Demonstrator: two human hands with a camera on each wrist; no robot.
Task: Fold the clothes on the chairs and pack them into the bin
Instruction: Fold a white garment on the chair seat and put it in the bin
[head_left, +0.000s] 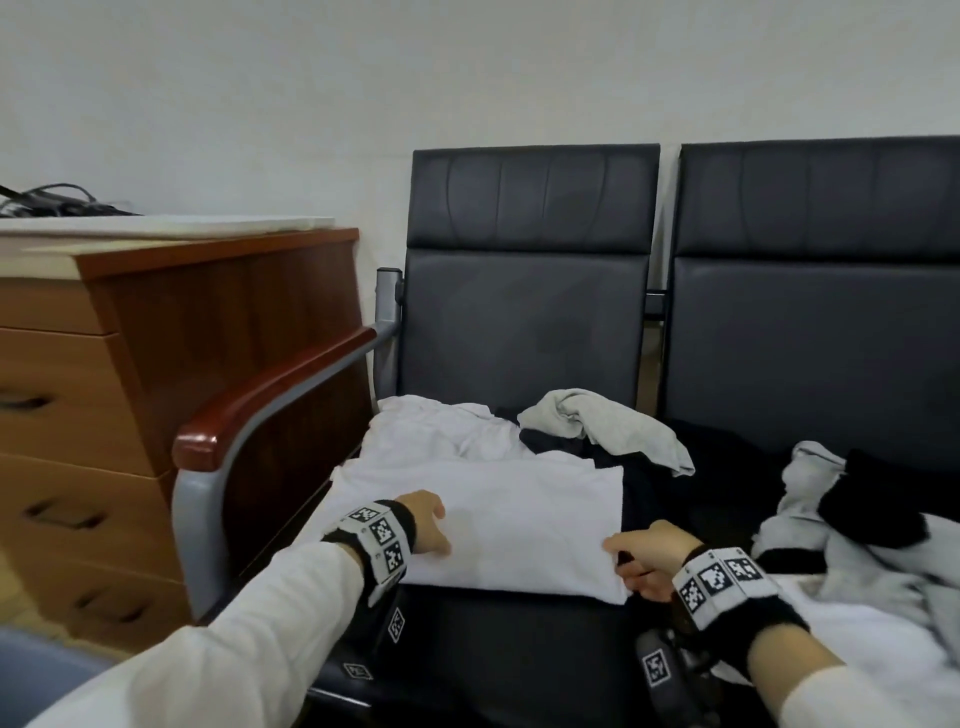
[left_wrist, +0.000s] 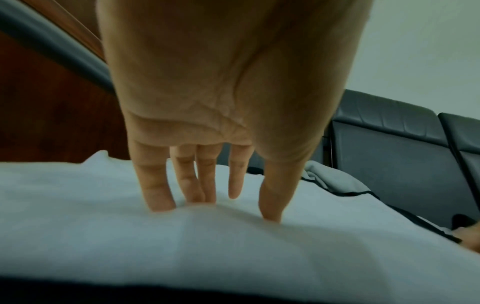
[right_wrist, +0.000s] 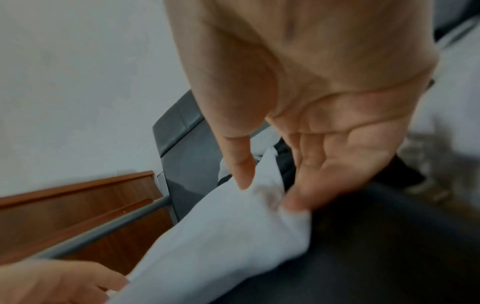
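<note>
On the dark padded chair seat (head_left: 519, 639) against a pale wall, my left hand (head_left: 423, 527) presses flat, fingers straight, on a half-folded white cotton garment (head_left: 493, 519), my right hand (head_left: 647, 558) pinches its near corner, likely to fold it over next; no bin visible.

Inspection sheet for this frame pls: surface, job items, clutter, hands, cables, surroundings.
Surface: dark padded chair seat, front strip bare.
Job's things: folded white garment flat on seat; crumpled white, grey and black clothes behind; grey-and-black pile on next seat. Bin: nothing seen.
Clutter: nothing seen.
Hands: left hand presses straight fingers on garment; right hand pinches its right edge.
Cables: black tangle on cabinet top.
Surroundings: wooden drawer cabinet, white wall.
</note>
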